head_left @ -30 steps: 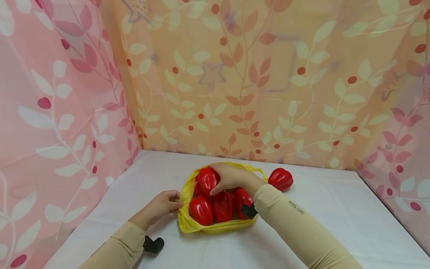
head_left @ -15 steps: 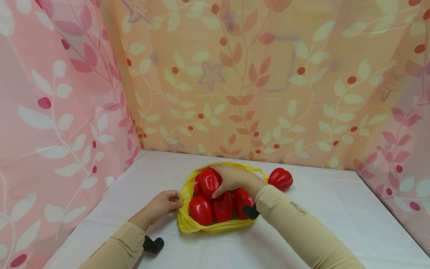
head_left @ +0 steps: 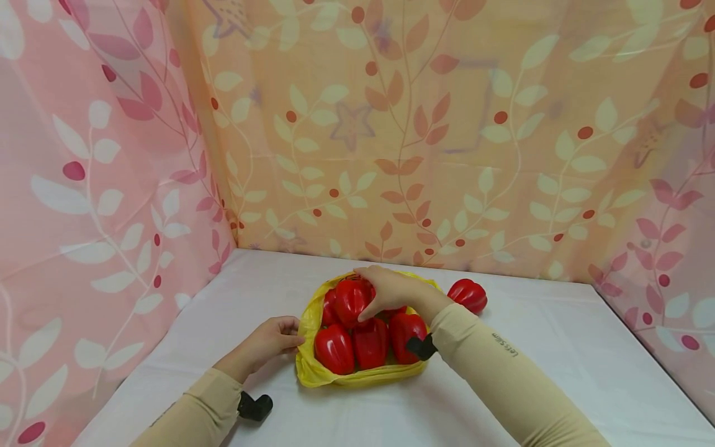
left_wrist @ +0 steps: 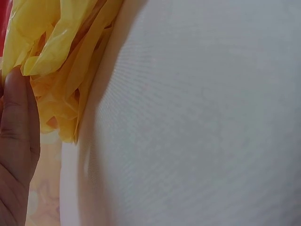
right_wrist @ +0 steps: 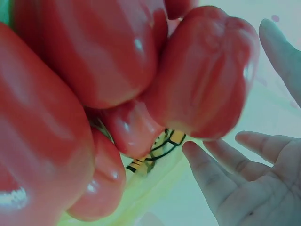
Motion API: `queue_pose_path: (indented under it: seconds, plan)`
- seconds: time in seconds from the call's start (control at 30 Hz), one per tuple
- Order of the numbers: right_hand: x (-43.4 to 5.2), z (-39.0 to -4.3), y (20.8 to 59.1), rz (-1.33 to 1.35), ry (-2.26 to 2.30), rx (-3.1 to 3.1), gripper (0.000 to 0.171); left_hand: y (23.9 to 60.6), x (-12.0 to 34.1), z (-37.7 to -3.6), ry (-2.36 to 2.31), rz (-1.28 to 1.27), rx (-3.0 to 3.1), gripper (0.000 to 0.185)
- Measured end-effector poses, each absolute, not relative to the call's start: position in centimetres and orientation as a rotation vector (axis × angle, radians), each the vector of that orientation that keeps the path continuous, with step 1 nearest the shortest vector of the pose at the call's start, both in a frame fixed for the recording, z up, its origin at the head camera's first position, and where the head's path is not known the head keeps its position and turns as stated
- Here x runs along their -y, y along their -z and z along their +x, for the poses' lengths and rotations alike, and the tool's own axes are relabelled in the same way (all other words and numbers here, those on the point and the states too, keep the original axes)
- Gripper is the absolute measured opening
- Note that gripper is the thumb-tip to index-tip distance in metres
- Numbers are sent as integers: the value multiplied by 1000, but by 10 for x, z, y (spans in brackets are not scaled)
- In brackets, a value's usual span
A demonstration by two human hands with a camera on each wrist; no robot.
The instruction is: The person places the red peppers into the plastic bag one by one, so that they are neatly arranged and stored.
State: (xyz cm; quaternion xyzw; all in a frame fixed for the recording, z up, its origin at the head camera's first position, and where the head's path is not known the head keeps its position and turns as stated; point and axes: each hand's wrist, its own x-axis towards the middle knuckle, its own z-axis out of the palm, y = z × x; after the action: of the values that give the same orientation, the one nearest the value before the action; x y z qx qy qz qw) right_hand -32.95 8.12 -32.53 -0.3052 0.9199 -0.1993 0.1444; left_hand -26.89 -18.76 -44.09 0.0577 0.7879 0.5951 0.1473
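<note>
A yellow plastic bag [head_left: 363, 376], its mouth spread wide, lies on the table with several red bell peppers inside. My left hand [head_left: 275, 338] pinches the bag's left edge; the left wrist view has its fingers [left_wrist: 15, 103] at the crumpled yellow plastic. Over the bag, my right hand [head_left: 391, 290] is spread beside the upper bell pepper [head_left: 350, 302]. In the right wrist view the thumb and fingers stand apart around that bell pepper [right_wrist: 207, 70], with a gap showing at the thumb. Another red bell pepper [head_left: 469, 296] lies outside, right of the bag.
A white cloth covers the table [head_left: 547, 347]. Patterned curtains rise at the back [head_left: 424, 136], left [head_left: 112, 205] and right. Dark wrist mounts stick out under both forearms, the right one [head_left: 422, 346] overlapping a pepper in the bag.
My right hand has loosened from the upper bell pepper and drawn slightly right. That pepper has shifted a little right and down. The left hand has stayed put.
</note>
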Motion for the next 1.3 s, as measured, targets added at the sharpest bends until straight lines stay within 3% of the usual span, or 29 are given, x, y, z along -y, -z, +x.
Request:
queue_pose_path:
  seconds: [0.67,1.3]
  plan:
    - [-143,-346,314,-824,883,-2596,91,438,187,-268,-1700,163,-2277,22]
    - [-230,-358,322,-515,916,-2763,86,437,187,-268,-1699,171,-2275,22]
